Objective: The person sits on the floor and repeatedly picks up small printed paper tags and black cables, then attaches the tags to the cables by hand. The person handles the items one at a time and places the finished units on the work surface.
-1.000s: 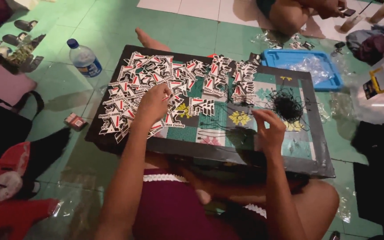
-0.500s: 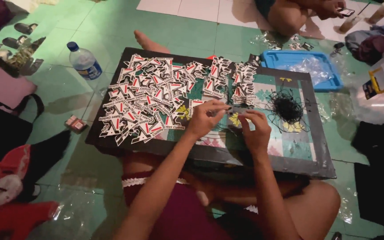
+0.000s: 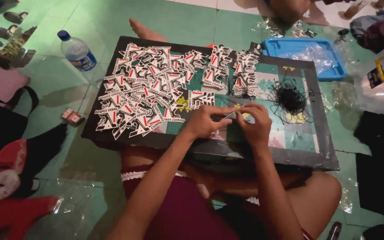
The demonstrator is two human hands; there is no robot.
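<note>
The green tiled floor (image 3: 165,20) fills the view, and you sit on it with a dark patterned board (image 3: 298,153) laid across your legs. Most of the board's left half is covered by a spread of black, white and red paper tags (image 3: 143,95), with smaller stacks of them (image 3: 230,73) at the far middle. Off the far right corner lies a blue plastic tray (image 3: 305,46); off the far left stands a clear water bottle (image 3: 77,52) with a blue cap. A tangle of thin black strings (image 3: 290,98) sits on the right half of the board, just right of your hands.

Your left hand (image 3: 203,121) and right hand (image 3: 255,123) meet over the near middle of the board, fingertips pinched inward toward each other. Between them you hold a small flat piece (image 3: 230,116), gripped at its left end by your left fingertips and at its right end by your right thumb and forefinger. It is too small to tell whether it is a tag or string. It hovers just above the board, right of the tag spread.
</note>
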